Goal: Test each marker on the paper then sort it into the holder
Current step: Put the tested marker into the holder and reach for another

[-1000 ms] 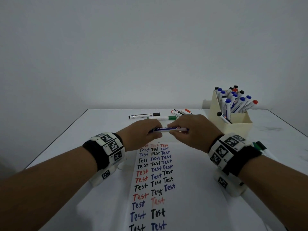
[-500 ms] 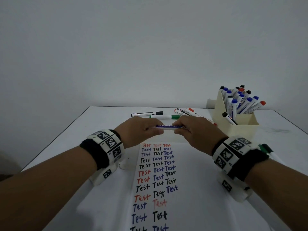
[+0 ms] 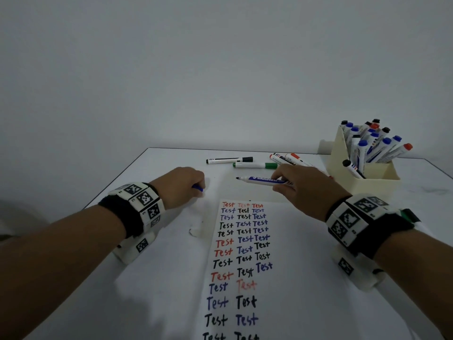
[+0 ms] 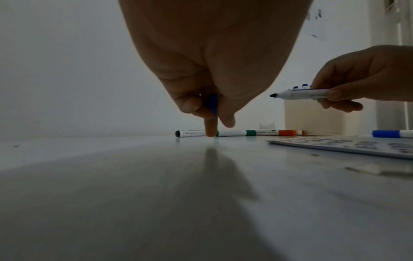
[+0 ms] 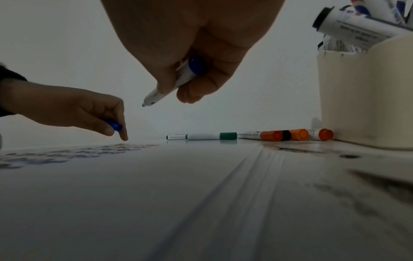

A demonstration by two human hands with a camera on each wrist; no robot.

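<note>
My right hand (image 3: 297, 184) grips an uncapped blue marker (image 3: 264, 180) level above the far end of the paper (image 3: 289, 241), its bare tip (image 4: 272, 95) pointing left. My left hand (image 3: 182, 186) has moved off to the left of the paper and pinches the marker's blue cap (image 3: 198, 188) (image 4: 211, 104), its index fingertip touching the table. The paper carries rows of "Test" in red, black and blue. The cream holder (image 3: 367, 182) stands at the back right with several capped markers upright in it.
Behind the hands lie a black-capped marker (image 3: 229, 160), a green one (image 3: 255, 165) and red-capped ones (image 3: 293, 158). A blue-capped marker (image 4: 391, 133) lies right of the paper. The table's far edge (image 3: 220, 148) meets a plain wall.
The hands were together on the capped blue marker. They have pulled apart: the left hand went left with the cap, the right hand keeps the marker, its tip bare.
</note>
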